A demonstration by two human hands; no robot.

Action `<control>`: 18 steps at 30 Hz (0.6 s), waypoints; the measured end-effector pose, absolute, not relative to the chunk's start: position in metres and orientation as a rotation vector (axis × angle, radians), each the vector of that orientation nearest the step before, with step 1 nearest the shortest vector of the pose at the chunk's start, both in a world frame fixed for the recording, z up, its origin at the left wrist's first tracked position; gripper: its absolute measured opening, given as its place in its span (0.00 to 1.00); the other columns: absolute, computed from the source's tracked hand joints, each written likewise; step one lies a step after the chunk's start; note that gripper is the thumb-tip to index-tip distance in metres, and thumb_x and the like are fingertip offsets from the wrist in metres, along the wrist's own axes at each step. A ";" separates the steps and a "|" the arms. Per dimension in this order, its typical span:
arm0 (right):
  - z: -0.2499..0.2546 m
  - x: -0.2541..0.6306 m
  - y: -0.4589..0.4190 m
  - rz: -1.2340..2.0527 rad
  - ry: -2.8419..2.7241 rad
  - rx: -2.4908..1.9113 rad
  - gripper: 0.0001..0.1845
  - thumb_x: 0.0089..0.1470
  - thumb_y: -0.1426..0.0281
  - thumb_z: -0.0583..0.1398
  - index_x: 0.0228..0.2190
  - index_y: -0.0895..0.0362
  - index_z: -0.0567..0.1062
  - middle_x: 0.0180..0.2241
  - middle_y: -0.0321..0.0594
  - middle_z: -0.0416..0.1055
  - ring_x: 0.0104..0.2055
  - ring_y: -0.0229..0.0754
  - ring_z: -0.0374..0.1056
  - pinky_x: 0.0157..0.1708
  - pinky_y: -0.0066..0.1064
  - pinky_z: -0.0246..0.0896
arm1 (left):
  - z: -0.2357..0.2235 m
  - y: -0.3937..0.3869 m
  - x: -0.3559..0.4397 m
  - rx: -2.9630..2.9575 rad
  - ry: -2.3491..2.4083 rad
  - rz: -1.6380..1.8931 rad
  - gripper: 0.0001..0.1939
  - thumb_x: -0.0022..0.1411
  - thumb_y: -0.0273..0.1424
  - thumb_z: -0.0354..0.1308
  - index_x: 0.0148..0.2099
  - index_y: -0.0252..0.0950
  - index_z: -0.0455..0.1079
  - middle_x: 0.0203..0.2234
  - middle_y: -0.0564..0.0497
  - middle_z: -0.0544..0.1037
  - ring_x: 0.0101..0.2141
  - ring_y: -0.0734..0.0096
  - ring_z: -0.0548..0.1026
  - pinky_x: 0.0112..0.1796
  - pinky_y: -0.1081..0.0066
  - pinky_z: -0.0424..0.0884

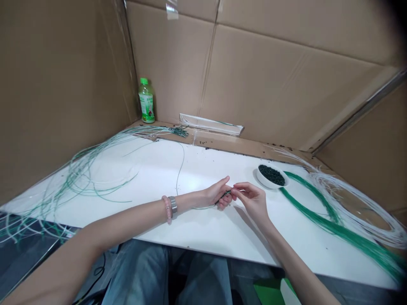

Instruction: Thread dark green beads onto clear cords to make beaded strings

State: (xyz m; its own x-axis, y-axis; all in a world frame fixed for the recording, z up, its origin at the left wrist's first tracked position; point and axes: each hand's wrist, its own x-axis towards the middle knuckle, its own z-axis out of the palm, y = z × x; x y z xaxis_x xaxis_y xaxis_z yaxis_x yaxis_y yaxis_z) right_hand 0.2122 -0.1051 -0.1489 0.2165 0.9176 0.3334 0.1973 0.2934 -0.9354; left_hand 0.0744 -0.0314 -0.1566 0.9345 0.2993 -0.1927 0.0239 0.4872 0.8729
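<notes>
My left hand is palm up over the white table, its fingers curled around a thin green strand with small dark beads on it. My right hand meets it from the right, thumb and forefinger pinched at the beaded end by the left fingertips. What exactly sits in that pinch is too small to make out. The strand's tail passes behind my left wrist and curves up across the table. A white bowl of dark green bead-like pieces stands beyond my right hand.
A bundle of green and white strands with dark ends spreads over the left side. Coiled green strands and white strands lie at right. A green-capped bottle and a narrow white tray stand against the cardboard wall.
</notes>
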 end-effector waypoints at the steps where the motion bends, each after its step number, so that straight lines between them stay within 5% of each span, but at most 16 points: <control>1: -0.144 0.213 -0.104 0.701 -1.294 -1.185 0.08 0.42 0.68 0.67 0.27 0.57 0.77 0.25 0.37 0.73 0.21 0.36 0.67 0.23 0.29 0.66 | -0.155 -0.028 0.073 1.063 0.321 0.149 0.36 0.60 0.56 0.26 0.30 0.32 0.62 0.15 0.58 0.53 0.15 0.80 0.52 0.18 0.77 0.54; 5: -0.113 0.219 -0.098 0.619 -1.348 -1.159 0.08 0.41 0.67 0.67 0.26 0.57 0.77 0.26 0.39 0.73 0.25 0.38 0.69 0.22 0.28 0.67 | -0.141 -0.010 0.063 1.147 0.304 0.045 0.50 0.49 0.64 0.18 0.41 0.30 0.66 0.19 0.50 0.67 0.20 0.70 0.65 0.25 0.68 0.65; 9: -0.070 0.226 -0.084 0.441 -1.304 -1.115 0.10 0.39 0.66 0.68 0.26 0.57 0.76 0.25 0.37 0.73 0.26 0.39 0.70 0.23 0.29 0.69 | -0.120 0.007 0.037 1.400 0.298 -0.010 0.54 0.45 0.66 0.17 0.42 0.29 0.67 0.18 0.48 0.69 0.21 0.66 0.68 0.27 0.66 0.65; 13: -0.018 0.239 -0.064 0.213 -1.202 -1.040 0.10 0.39 0.67 0.68 0.27 0.56 0.76 0.24 0.35 0.72 0.24 0.36 0.68 0.27 0.32 0.70 | -0.094 0.015 -0.002 1.662 0.303 0.080 0.46 0.49 0.65 0.22 0.30 0.32 0.66 0.12 0.57 0.56 0.16 0.75 0.56 0.26 0.68 0.62; 18: 0.073 0.280 -0.046 -0.085 -1.114 -0.912 0.09 0.43 0.67 0.67 0.30 0.51 0.76 0.28 0.35 0.70 0.29 0.38 0.67 0.39 0.36 0.68 | -0.050 0.018 -0.061 1.821 0.448 0.340 0.29 0.55 0.57 0.45 0.24 0.34 0.58 0.17 0.58 0.54 0.20 0.78 0.54 0.27 0.73 0.60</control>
